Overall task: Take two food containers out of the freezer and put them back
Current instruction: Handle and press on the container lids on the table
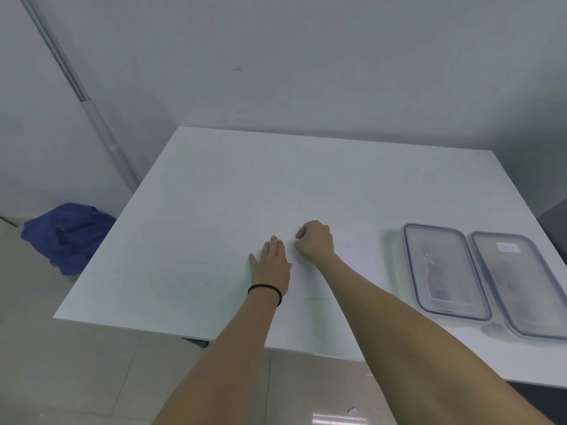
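Note:
Two clear, lidded food containers lie side by side on the right of the white table (214,210): the left container (445,271) and the right container (521,283), which carries a small white label. Both look frosted, with pale contents. My left hand (271,268) lies flat, fingers together, on a white sheet of paper (352,265) near the table's middle. My right hand (316,240) is curled into a loose fist on the same sheet; whether it holds anything I cannot tell. Both hands are well left of the containers. No freezer is in view.
A crumpled blue cloth (67,237) lies on the floor left of the table. A grey pole (101,124) leans along the wall at the left. A dark object (555,219) stands at the right edge behind the table.

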Available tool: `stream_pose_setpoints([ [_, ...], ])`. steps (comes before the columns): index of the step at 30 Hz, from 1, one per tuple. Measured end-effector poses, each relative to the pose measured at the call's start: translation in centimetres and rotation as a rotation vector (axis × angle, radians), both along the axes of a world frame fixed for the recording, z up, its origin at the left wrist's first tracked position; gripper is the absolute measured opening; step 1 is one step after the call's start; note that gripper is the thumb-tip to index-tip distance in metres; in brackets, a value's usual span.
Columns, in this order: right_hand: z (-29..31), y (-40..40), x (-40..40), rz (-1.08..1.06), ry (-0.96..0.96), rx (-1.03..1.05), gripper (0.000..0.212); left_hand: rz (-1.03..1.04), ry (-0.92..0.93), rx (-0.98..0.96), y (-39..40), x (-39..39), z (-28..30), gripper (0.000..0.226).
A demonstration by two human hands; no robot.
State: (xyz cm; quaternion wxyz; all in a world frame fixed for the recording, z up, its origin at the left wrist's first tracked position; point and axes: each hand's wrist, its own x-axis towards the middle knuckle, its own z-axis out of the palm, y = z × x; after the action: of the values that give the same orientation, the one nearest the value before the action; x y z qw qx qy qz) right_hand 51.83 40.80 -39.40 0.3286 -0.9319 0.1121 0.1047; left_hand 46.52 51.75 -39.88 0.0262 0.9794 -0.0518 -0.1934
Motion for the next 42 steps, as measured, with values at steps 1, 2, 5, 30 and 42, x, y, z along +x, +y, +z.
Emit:
stream_pose_setpoints([
  [1,0.0,0.0,0.0,-0.021,0.010,0.010,0.016,0.001,0.003,-0.001,0.0,0.0,0.1,0.060],
  [2,0.2,0.0,0.0,-0.035,0.020,0.013,0.013,0.002,0.006,-0.005,-0.1,0.0,0.1,0.060],
  [5,0.5,0.1,-0.1,-0.067,0.033,0.008,0.016,0.008,0.010,-0.011,-0.1,0.0,0.2,0.059],
  [30,7.5,-7.6,-2.4,-0.214,-0.152,0.216,0.018,0.548,-0.037,-0.972,-7.0,3.7,8.1,0.012],
  [42,9.3,-18.2,-6.4,-0.437,-0.121,0.329,0.016,0.517,0.141,-1.092,-16.4,1.6,9.2,0.012],
])
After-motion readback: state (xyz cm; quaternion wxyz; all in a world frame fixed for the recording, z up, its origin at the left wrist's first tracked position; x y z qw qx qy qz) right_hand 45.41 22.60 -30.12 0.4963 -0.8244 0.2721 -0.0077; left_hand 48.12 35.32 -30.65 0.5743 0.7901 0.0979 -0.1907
